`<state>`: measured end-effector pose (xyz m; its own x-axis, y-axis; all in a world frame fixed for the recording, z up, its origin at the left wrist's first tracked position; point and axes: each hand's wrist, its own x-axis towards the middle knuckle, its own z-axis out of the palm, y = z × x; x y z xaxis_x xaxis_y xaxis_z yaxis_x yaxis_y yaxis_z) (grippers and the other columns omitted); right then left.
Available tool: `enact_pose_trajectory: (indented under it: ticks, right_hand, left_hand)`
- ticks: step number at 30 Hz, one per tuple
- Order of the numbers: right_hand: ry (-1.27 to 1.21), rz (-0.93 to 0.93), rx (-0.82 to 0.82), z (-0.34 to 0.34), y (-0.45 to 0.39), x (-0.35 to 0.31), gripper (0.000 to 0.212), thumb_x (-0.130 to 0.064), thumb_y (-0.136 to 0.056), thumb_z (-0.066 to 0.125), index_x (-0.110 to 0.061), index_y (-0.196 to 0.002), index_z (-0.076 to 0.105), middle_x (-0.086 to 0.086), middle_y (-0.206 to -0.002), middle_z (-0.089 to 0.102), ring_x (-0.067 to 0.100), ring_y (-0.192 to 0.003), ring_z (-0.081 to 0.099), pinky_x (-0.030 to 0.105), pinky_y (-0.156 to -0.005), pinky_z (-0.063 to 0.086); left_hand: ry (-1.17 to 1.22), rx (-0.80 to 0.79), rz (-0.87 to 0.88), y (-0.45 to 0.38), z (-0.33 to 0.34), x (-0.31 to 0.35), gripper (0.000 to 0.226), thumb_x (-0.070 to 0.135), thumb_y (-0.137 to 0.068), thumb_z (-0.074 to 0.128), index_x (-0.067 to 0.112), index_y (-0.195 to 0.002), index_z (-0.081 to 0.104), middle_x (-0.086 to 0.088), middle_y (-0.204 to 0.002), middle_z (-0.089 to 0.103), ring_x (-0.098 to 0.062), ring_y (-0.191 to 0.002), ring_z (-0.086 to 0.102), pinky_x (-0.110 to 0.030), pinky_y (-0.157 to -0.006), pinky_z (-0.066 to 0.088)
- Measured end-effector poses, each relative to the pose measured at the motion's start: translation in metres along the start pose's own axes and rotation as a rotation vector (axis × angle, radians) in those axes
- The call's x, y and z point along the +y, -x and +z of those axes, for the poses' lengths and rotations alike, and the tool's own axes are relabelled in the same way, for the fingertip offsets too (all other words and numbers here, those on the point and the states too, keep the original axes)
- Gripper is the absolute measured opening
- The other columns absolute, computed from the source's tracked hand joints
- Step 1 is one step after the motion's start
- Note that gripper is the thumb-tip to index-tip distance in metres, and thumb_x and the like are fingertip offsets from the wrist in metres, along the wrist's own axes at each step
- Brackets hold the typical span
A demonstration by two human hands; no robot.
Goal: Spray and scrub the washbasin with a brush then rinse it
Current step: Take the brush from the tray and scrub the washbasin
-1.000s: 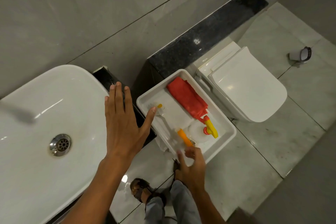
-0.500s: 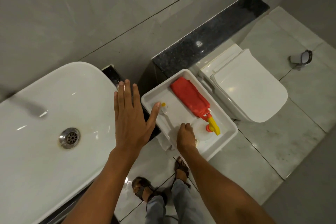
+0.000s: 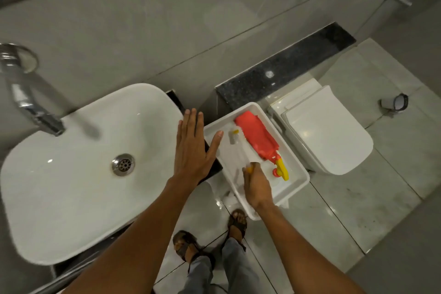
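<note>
The white washbasin (image 3: 71, 198) with its metal drain (image 3: 123, 164) fills the left. To its right stands a white tray (image 3: 303, 175). In it lie a red spray bottle (image 3: 256, 140) with a yellow trigger and a clear brush (image 3: 233, 137) with a yellow tip. My right hand (image 3: 257, 188) reaches into the tray, fingers curled over the brush's orange handle end. Flat and empty, my left hand (image 3: 193, 150) hovers with fingers spread over the basin's right edge, thumb above the tray rim.
A chrome tap (image 3: 28, 102) juts over the basin from the back left. A closed white toilet (image 3: 329, 131) sits right of the tray, below a black stone ledge (image 3: 286, 71). My sandalled feet (image 3: 236, 222) stand on the wet tiled floor. A small object (image 3: 396, 102) lies far right.
My right hand has moved into the tray and closed over the orange end of the brush. My left hand has stayed spread by the basin's edge. The view has tilted up.
</note>
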<state>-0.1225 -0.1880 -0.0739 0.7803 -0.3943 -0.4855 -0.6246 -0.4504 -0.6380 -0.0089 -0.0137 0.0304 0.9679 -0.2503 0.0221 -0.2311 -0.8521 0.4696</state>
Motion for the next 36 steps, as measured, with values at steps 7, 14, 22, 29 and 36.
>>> enact_pose_trajectory:
  ticks: [7, 14, 22, 29, 36]
  right_hand:
    - [-0.148, -0.299, 0.174, -0.032, 0.041, -0.078, 0.02, -0.044, -0.113, 0.042, -0.026, -0.108, 0.046, -0.008, -0.079, 0.058, 0.008, -0.067, 0.06, 0.037, -0.063, 0.049]
    - [-0.163, -0.47, 0.113, -0.025, 0.1, -0.171, 0.021, -0.055, -0.11, 0.042, -0.036, -0.112, 0.051, -0.018, -0.085, 0.063, 0.004, -0.076, 0.064, 0.016, -0.065, 0.046]
    - [-0.007, -0.486, -0.179, 0.036, 0.164, -0.219, 0.026, -0.042, -0.113, 0.041, -0.018, -0.118, 0.05, 0.001, -0.094, 0.069, 0.022, -0.083, 0.069, 0.044, -0.073, 0.059]
    - [0.261, -0.397, -0.32, 0.089, 0.198, -0.223, 0.034, -0.036, -0.115, 0.03, -0.014, -0.106, 0.055, 0.005, -0.094, 0.067, 0.03, -0.087, 0.068, 0.05, -0.081, 0.057]
    - [0.656, -0.417, -0.462, 0.16, 0.211, -0.258, 0.031, -0.03, -0.115, 0.033, -0.011, -0.135, 0.045, 0.017, -0.124, 0.07, 0.037, -0.113, 0.069, 0.037, -0.079, 0.043]
  left_hand:
    - [0.016, 0.099, -0.069, 0.043, -0.059, -0.051, 0.079, 0.059, -0.11, 0.037, 0.009, -0.169, 0.027, -0.01, -0.179, 0.021, -0.024, -0.168, 0.011, -0.036, -0.134, -0.002]
    - [-0.047, 0.153, -0.212, 0.081, -0.119, -0.137, 0.084, 0.066, -0.108, 0.032, 0.009, -0.169, 0.027, -0.01, -0.179, 0.02, -0.025, -0.168, 0.011, -0.043, -0.136, 0.005]
    - [-0.126, 0.251, -0.4, 0.14, -0.149, -0.222, 0.089, 0.067, -0.106, 0.03, 0.006, -0.17, 0.021, -0.011, -0.181, 0.011, -0.026, -0.168, 0.004, -0.043, -0.136, 0.002]
    - [0.03, 0.385, -0.697, 0.168, -0.138, -0.252, 0.097, 0.076, -0.105, 0.021, 0.009, -0.172, 0.006, -0.012, -0.181, 0.006, -0.029, -0.168, 0.008, -0.049, -0.135, 0.014]
    - [0.128, 0.465, -0.73, 0.17, -0.131, -0.26, 0.089, 0.073, -0.108, 0.024, 0.015, -0.173, 0.009, -0.007, -0.181, 0.013, -0.024, -0.167, 0.016, -0.041, -0.133, 0.018]
